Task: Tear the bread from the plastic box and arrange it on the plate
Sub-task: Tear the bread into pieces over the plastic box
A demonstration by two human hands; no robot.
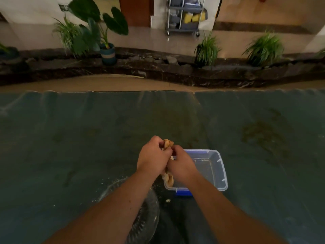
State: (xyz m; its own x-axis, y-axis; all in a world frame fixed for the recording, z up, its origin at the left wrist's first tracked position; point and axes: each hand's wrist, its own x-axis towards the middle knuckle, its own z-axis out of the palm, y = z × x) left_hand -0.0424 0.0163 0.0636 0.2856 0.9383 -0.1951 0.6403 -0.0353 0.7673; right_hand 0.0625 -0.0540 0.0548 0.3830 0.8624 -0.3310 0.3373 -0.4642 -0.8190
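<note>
My left hand [153, 156] and my right hand [182, 163] are pressed together over the table, both gripping one piece of golden-brown bread [168, 143]. The bread pokes out above my fingers, and its lower end [168, 179] hangs below my palms. A clear plastic box [222, 170] with blue latches sits just right of my hands and looks empty inside. A clear glass plate [149, 215] lies near the front edge, mostly hidden under my left forearm. A small crumb [168, 200] lies between plate and box.
The table wears a dark green cloth [70, 147] with faint stains at the right. Beyond its far edge runs a dark stone border with potted plants [105, 41] and a grey service cart [184, 16].
</note>
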